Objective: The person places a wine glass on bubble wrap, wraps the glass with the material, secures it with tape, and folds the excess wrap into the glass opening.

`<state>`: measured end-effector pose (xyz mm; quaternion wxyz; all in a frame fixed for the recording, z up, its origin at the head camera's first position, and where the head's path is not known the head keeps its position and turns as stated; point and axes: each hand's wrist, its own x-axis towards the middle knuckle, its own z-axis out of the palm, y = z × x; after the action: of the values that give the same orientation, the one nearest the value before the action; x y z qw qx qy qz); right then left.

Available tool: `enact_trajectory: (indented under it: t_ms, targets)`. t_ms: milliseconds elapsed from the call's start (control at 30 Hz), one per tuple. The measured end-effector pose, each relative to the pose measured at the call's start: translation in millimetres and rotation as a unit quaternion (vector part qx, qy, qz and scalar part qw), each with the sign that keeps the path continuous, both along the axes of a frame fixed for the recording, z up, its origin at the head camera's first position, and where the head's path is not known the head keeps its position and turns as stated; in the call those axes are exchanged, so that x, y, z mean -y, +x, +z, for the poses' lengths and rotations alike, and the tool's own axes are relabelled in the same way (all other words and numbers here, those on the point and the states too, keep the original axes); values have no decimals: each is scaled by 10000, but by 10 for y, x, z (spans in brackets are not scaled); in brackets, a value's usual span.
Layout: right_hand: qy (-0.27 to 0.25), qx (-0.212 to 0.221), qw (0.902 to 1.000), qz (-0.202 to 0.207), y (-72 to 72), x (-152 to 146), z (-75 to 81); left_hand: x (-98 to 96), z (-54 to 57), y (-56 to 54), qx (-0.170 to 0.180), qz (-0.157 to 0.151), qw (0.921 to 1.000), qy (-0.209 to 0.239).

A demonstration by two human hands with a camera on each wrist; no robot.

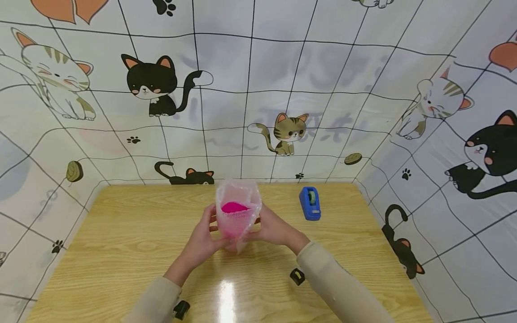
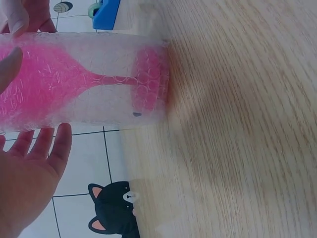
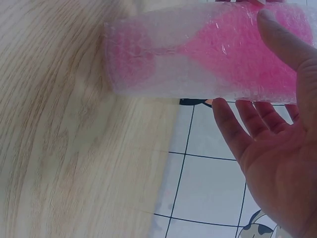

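A pink stemmed goblet stands upright on the table, wrapped in a sleeve of clear bubble wrap whose top gapes above the rim. Through the plastic, the left wrist view shows its bowl, thin stem and round foot. My left hand grips the wrapped goblet from the left, thumb on the near side and fingers along the flank. On the opposite side my right hand holds it likewise; in the right wrist view its thumb lies across the wrap at the bowl. Most far-side fingers are hidden.
A blue tape dispenser with a roll of tape sits at the table's back right. The wooden table ends against a white cloth wall printed with cats. Small black wrist devices show by both sleeves.
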<state>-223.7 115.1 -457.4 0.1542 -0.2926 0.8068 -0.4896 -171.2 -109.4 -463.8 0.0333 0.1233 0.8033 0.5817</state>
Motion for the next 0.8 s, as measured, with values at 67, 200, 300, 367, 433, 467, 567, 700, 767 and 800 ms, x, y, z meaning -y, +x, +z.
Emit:
enact_trajectory:
  t_ms: [67, 200, 300, 367, 433, 467, 567, 700, 767, 800]
  targets:
    - [-9, 21, 10000, -12, 13, 0, 4, -11, 58, 24, -34, -36, 10000, -74]
    - [38, -19, 10000, -17, -12, -24, -75, -2, -66, -18, -195, -57, 9997, -130]
    - [122, -39, 9999, 20, -14, -49, -79, 19, -197, -64, -328, -95, 9994, -73]
    - [224, -31, 9997, 45, -13, -66, -67, 36, -260, -87, -349, -117, 9993, -20]
    - [357, 4, 9993, 67, -9, -90, -43, 50, -285, -99, -384, -137, 9992, 36]
    - [424, 50, 9991, 70, -9, -103, -28, 54, -289, -101, -382, -148, 9991, 48]
    - [544, 225, 9982, 131, -14, -157, 40, 60, -289, -103, -393, -175, 9991, 65]
    - [496, 291, 9981, 211, -49, -231, 157, 56, -279, -96, -347, -155, 9992, 88]
    - [382, 322, 9985, 222, -74, -253, 220, 53, -269, -91, -310, -122, 9994, 91]
    - [270, 406, 9985, 238, -87, -260, 250, 52, -268, -91, -315, -104, 9994, 78]
